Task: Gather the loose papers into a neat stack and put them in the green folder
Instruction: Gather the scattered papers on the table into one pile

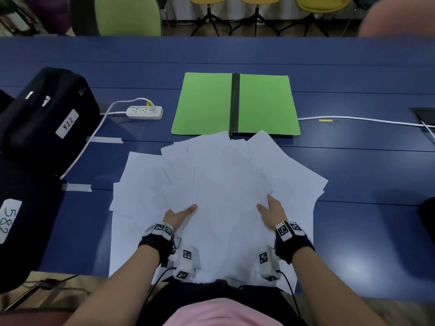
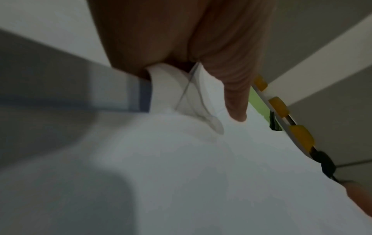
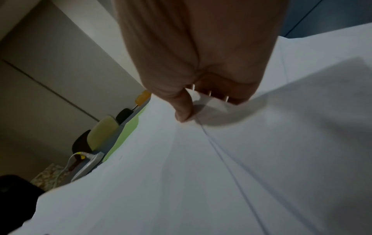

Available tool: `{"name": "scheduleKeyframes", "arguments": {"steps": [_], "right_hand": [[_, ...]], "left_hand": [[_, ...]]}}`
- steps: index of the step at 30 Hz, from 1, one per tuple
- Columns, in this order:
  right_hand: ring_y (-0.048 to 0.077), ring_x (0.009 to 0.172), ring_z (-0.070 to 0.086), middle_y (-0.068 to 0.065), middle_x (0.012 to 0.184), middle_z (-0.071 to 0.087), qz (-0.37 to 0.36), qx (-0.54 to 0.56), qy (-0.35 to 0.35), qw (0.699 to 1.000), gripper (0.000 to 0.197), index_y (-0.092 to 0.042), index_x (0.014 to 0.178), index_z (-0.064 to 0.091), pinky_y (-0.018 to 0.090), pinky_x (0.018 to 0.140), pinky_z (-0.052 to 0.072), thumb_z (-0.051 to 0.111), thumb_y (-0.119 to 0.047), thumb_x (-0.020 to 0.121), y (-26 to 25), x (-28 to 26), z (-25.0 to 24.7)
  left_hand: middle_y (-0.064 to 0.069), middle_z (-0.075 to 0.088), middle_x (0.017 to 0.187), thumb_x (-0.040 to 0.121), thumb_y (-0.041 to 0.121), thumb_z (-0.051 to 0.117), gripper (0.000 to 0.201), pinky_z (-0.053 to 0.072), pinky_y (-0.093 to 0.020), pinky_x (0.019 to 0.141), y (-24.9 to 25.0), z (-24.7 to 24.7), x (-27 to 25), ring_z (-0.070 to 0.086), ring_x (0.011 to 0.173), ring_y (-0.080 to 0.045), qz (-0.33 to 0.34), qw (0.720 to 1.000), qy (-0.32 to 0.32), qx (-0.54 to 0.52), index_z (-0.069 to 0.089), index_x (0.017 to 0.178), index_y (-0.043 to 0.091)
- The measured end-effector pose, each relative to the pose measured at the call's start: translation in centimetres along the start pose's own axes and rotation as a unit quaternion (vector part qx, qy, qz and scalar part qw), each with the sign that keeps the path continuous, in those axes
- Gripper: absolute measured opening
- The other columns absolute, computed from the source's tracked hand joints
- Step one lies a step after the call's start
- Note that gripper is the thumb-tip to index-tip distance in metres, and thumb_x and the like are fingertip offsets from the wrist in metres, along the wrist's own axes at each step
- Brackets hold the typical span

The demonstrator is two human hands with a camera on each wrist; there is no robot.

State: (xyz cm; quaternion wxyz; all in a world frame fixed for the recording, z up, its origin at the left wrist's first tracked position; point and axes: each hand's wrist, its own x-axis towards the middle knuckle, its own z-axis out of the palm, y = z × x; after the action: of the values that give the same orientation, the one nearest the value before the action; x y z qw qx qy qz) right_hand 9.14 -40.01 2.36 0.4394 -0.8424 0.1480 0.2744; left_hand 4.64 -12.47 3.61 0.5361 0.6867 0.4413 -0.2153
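The fanned white papers (image 1: 219, 184) are gripped at their near edges by the left hand (image 1: 180, 216) and right hand (image 1: 273, 211), thumbs on top, fingers tucked beneath. Beyond them the green folder (image 1: 204, 104) is spread open on the blue table (image 1: 353, 67).

— Where does the head camera look from?
— High up, down at the worktop (image 1: 353, 172) and far chairs.
— And the wrist cameras?
— Very close, low along each thumb. All three see the papers (image 1: 223, 184) and green folder (image 1: 204, 104).
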Motion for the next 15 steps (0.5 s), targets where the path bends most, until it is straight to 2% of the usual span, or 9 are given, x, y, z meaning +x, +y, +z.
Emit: {"name": "scheduleKeyframes", "arguments": {"steps": [2,3,5,6,7,9,12,14,15], "right_hand": [[0.03,0.14,0.03,0.011,0.152,0.03,0.024,-0.076,-0.045,0.996,0.06,-0.006,0.149,0.022,0.035,0.113,0.026,0.044,-0.028,0.098,-0.2,0.1,0.4],[0.033,0.138,0.03,0.012,0.151,0.027,0.027,-0.13,-0.035,0.991,0.065,-0.006,0.149,0.019,0.038,0.112,0.027,0.046,-0.034,0.097,-0.1,0.3,0.4],[0.037,0.131,0.032,0.014,0.146,0.026,0.04,-0.175,0.039,0.983,0.075,-0.009,0.147,0.02,0.042,0.106,0.033,0.055,-0.042,0.09,-0.1,0.3,-0.1],[0.036,0.131,0.033,0.014,0.146,0.025,0.045,-0.149,0.06,0.986,0.081,-0.009,0.147,0.019,0.043,0.106,0.034,0.061,-0.042,0.086,0.0,0.5,-0.2],[0.035,0.133,0.033,0.015,0.148,0.024,0.043,-0.091,0.058,0.993,0.088,-0.009,0.148,0.016,0.042,0.109,0.033,0.067,-0.039,0.082,0.1,0.6,-0.3],[0.03,0.14,0.031,0.014,0.154,0.022,0.05,0.043,0.016,0.998,0.099,-0.009,0.15,0.01,0.041,0.113,0.03,0.074,-0.031,0.079,0.4,1.0,-0.4],[0.028,0.138,0.036,0.012,0.151,0.033,0.073,0.061,-0.01,0.995,0.092,-0.002,0.147,0.02,0.036,0.109,0.033,0.076,-0.024,0.078,0.4,0.7,-1.0],[0.032,0.135,0.038,0.017,0.149,0.035,0.115,0.066,-0.009,0.991,0.093,0.005,0.145,0.021,0.037,0.104,0.035,0.077,-0.027,0.077,0.7,0.4,-1.8],[0.033,0.135,0.038,0.019,0.148,0.035,0.132,0.075,-0.008,0.988,0.096,0.006,0.144,0.019,0.038,0.103,0.035,0.077,-0.031,0.077,0.9,0.3,-2.1]], "left_hand": [[-0.015,0.055,0.134,0.072,0.034,0.079,0.074,0.039,-0.039,0.108,0.1,0.2,-0.1,0.053,0.123,-0.031,0.002,1.0,-0.006,0.015,0.048,0.132,0.002],[-0.015,0.057,0.131,0.075,0.029,0.078,0.067,0.04,-0.036,0.105,0.1,0.3,-0.1,0.054,0.122,-0.03,0.009,0.999,-0.009,0.03,0.05,0.129,0.001],[-0.011,0.057,0.127,0.079,0.02,0.074,0.056,0.04,-0.031,0.099,0.2,0.3,-0.4,0.054,0.118,-0.025,0.022,0.998,-0.016,0.049,0.051,0.126,0.001],[-0.007,0.056,0.127,0.081,0.018,0.073,0.054,0.039,-0.03,0.099,0.1,0.3,-0.4,0.053,0.118,-0.024,0.025,0.998,-0.019,0.059,0.05,0.127,0.001],[-0.01,0.054,0.132,0.083,0.016,0.071,0.055,0.039,-0.031,0.101,0.1,0.4,-0.3,0.052,0.121,-0.026,0.027,0.997,-0.018,0.073,0.047,0.129,-0.001],[-0.017,0.05,0.139,0.086,0.011,0.065,0.056,0.037,-0.032,0.105,0.2,0.9,-0.4,0.049,0.127,-0.031,0.021,0.994,-0.011,0.108,0.041,0.135,-0.005],[-0.02,0.049,0.139,0.091,0.006,0.056,0.049,0.038,-0.031,0.103,1.0,1.8,-0.7,0.048,0.128,-0.034,0.043,0.991,-0.015,0.125,0.04,0.135,-0.007],[-0.018,0.058,0.126,0.093,0.008,0.053,0.036,0.041,-0.029,0.094,1.6,2.5,-0.9,0.052,0.121,-0.032,0.052,0.992,-0.021,0.111,0.049,0.126,-0.005],[-0.013,0.063,0.111,0.094,0.012,0.051,0.024,0.041,-0.027,0.087,1.9,2.8,-1.1,0.055,0.113,-0.03,0.062,0.992,-0.031,0.104,0.056,0.114,-0.001]]}}
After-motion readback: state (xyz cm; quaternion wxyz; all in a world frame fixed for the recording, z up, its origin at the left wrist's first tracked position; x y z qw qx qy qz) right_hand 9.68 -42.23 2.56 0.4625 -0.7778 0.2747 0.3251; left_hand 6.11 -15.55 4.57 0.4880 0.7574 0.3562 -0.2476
